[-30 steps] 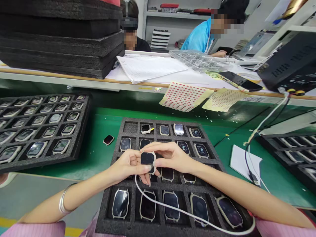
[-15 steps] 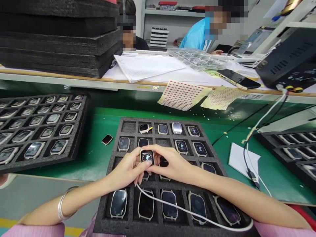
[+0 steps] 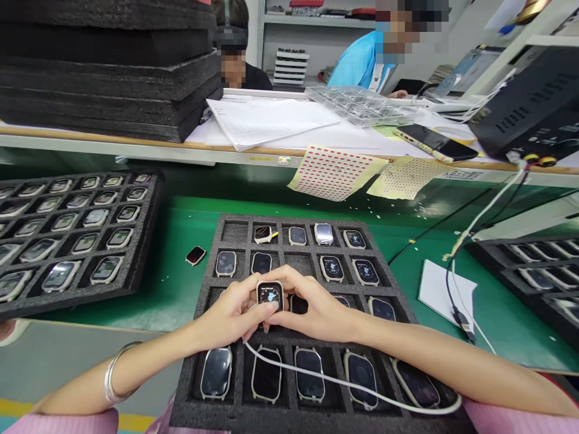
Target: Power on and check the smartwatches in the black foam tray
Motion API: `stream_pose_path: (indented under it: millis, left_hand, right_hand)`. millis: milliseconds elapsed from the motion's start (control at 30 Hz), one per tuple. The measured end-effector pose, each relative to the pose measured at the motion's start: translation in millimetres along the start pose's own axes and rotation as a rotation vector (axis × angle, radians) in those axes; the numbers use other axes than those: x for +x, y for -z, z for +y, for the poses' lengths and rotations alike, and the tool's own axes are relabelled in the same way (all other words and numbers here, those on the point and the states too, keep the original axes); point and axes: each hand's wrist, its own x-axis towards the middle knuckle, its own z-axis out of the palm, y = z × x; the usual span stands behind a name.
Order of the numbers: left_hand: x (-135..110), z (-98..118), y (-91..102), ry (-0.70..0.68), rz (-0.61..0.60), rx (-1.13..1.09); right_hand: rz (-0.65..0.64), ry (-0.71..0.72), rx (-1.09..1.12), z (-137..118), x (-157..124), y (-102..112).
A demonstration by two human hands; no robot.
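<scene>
Both hands meet over the middle of a black foam tray [image 3: 212,247] full of smartwatch bodies. Between them is one beige smartwatch [image 3: 270,295] with its screen lit, facing up. My left hand [image 3: 233,313] grips its left side, thumb on the lower edge of the screen. My right hand [image 3: 316,307] closes round its right side. A white cable [image 3: 344,386] runs from under the watch across the tray's front row to the right. The front row holds several dark-screened watches [image 3: 266,374].
A second foam tray [image 3: 149,241] of lit watches lies to the left, a third [image 3: 534,265] at the right edge. One loose watch [image 3: 195,255] lies on the green mat. Sticker sheets [image 3: 337,172], papers and stacked foam [image 3: 108,72] sit on the far shelf. Two people sit behind.
The watch showed a dark face a second ago; it now faces up with the screen lit and sits slightly lower over the tray. Both hands have kept hold of it.
</scene>
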Motion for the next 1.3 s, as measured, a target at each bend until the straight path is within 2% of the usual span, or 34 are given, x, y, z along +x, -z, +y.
stream_pose_path:
  millis: [167,333,500,700,800,933,1167,1300]
  left_hand:
    - [1,-2,0.3,0.013,0.000,-0.006]
    - [1,-4,0.5,0.020,0.011,0.011]
    - [3,-4,-0.6,0.007,0.033,-0.079]
    - [7,-5,-4.2,-0.006,0.017,-0.079]
    - [9,-6,-5.6,-0.011,0.053,-0.094]
    - [10,-6,-5.7,0.055,0.059,-0.110]
    - [7,-2,-1.2,0.019,0.025,-0.102]
    - [6,-1,-2.4,0.020,0.022,-0.166]
  right_hand:
    - [-0.003,-0.014,0.085,3,0,-3]
    - [0.010,0.000,0.070,3,0,-4]
    - [0.030,0.009,-0.167,-4,2,7]
    - [0.124,0.134,-0.544,-8,-2,23]
    - [0.169,0.159,-0.521,-8,-4,21]
    - [0.179,0.169,-0.457,-5,-2,15]
    - [0.101,0.189,-0.663,-2,-2,15]
    - [0.113,0.199,-0.662,2,-4,13]
